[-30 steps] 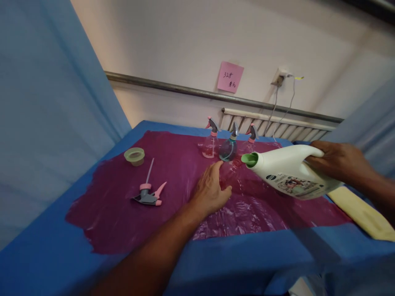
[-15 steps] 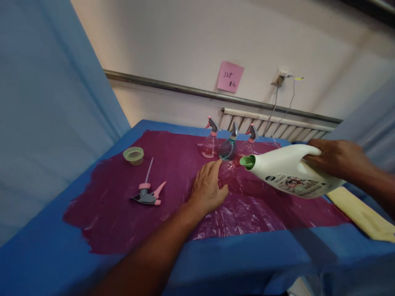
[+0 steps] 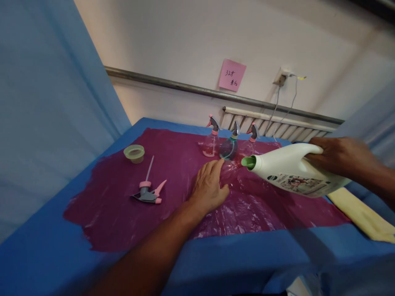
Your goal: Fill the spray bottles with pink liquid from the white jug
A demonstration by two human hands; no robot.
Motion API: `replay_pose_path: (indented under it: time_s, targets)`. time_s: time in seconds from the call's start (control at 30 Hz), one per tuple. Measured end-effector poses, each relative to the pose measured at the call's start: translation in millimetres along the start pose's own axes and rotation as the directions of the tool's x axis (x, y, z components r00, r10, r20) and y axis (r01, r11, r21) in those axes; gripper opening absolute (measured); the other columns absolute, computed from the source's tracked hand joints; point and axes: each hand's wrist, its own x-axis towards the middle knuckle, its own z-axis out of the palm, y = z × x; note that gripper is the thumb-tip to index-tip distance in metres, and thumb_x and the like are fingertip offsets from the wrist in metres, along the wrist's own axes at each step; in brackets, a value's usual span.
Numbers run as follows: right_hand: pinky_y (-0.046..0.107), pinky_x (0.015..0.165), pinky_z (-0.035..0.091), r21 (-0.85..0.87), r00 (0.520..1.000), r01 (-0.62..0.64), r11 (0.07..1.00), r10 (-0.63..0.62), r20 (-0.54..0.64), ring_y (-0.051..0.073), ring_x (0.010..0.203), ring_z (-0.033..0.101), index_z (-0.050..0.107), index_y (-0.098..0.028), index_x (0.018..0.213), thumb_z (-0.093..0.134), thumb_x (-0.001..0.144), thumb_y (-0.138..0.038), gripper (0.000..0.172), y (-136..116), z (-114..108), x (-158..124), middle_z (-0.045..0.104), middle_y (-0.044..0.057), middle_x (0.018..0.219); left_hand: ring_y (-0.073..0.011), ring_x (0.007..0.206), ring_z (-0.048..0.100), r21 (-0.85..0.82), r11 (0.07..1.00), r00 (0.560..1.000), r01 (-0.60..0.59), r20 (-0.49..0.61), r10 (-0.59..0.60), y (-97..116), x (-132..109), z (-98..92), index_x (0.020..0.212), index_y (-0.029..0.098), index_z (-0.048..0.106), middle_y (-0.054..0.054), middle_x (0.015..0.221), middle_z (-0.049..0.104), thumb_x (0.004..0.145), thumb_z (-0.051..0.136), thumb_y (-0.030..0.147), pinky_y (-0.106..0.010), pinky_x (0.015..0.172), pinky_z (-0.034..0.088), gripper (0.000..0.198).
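White jug tipped toward a clear bottle on the blue-covered bench.

On the bench a purple sheet is spread. The jug is held by its handle, with the fingers of the right hand closed round it. Its green spout hangs just beyond the fingers of the left hand, which are wrapped about the open clear bottle. By judgement, the spout is best centred over the narrow neck and the jug tilted slowly, with the bottle gripped firmly on the slippery film. A yellow cloth lies below the right wrist. Three spray bottles are crowded just behind the left fingertips, close enough to be knocked. A loose spray head and a green cap lie well left of the left fingers.
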Motion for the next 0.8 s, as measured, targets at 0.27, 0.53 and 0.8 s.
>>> replay_pose_path:
  time_s: [0.27,0.53,0.8]
  targets:
    - [0.038,0.066,0.039,-0.025,0.999,0.034,0.999,-0.035,-0.026,0.032,0.082,0.071,0.076,-0.033,0.104,0.048,0.088,-0.071,0.05,7.1,3.3,3.7,0.082,0.009,0.095,-0.0373,0.155,0.059,-0.001,1.0,1.0,-0.008,0.007,0.008,-0.8,-0.8,0.4,0.169,0.019,0.048,-0.017,0.166,0.062,0.089,0.075,0.015,-0.059,0.135,0.047,0.084]
    - [0.039,0.068,0.04,-0.065,1.0,0.023,0.998,-0.024,-0.011,0.034,0.087,0.074,0.076,-0.034,0.105,0.046,0.088,-0.069,0.049,6.7,-2.3,5.1,0.083,0.008,0.098,-0.0373,0.154,0.059,0.008,1.0,1.0,-0.018,0.01,0.018,-2.2,-1.3,2.1,0.169,0.019,0.048,-0.018,0.166,0.062,0.089,0.074,0.015,-0.059,0.135,0.047,0.084]
    - [0.038,0.065,0.037,-0.052,0.998,0.04,0.998,-0.042,-0.042,0.033,0.082,0.071,0.078,-0.035,0.106,0.048,0.086,-0.074,0.053,9.7,-5.4,6.7,0.082,0.009,0.094,-0.0366,0.157,0.057,-0.014,1.0,1.0,-0.005,0.023,0.005,-1.4,-1.2,0.5,0.17,0.022,0.047,-0.016,0.167,0.06,0.09,0.075,0.016,-0.057,0.135,0.047,0.085]
